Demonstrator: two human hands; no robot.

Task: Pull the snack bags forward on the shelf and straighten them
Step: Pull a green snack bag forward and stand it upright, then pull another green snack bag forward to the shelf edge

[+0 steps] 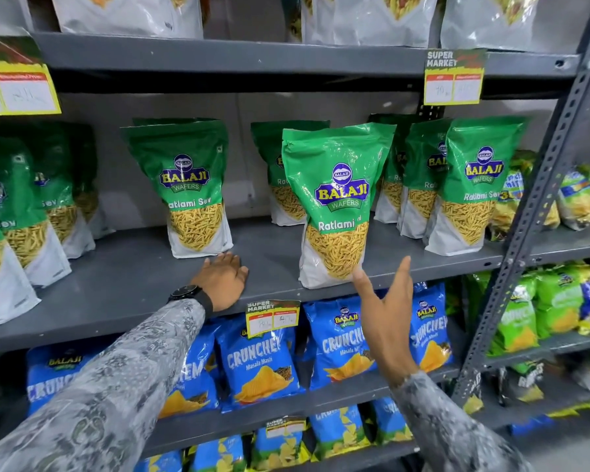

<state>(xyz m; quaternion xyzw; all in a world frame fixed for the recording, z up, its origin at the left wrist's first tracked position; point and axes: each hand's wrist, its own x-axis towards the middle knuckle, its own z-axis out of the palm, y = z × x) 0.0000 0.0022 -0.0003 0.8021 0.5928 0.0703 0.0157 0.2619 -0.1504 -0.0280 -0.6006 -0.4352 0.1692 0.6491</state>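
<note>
Green and white Balaji Ratlami Sev bags stand on the grey middle shelf [143, 284]. One bag [336, 206] stands upright at the shelf's front edge. Another bag [188, 189] stands further back, left of centre. More bags stand behind at centre [280, 172], in a row at the right [467, 189] and at the left [17, 212]. My left hand [223, 279] lies flat on the shelf just in front of the left-centre bag, fingers apart, holding nothing. My right hand [387, 311] is open just below and right of the front bag, its thumb close to the bag's lower corner.
Blue Crunchex chip bags [259, 362] fill the shelf below, with a price tag [272, 317] on the shelf edge. White bags stand on the top shelf [218, 52]. A perforated grey upright [539, 206] divides this rack from the green and yellow bags [559, 315] at the right.
</note>
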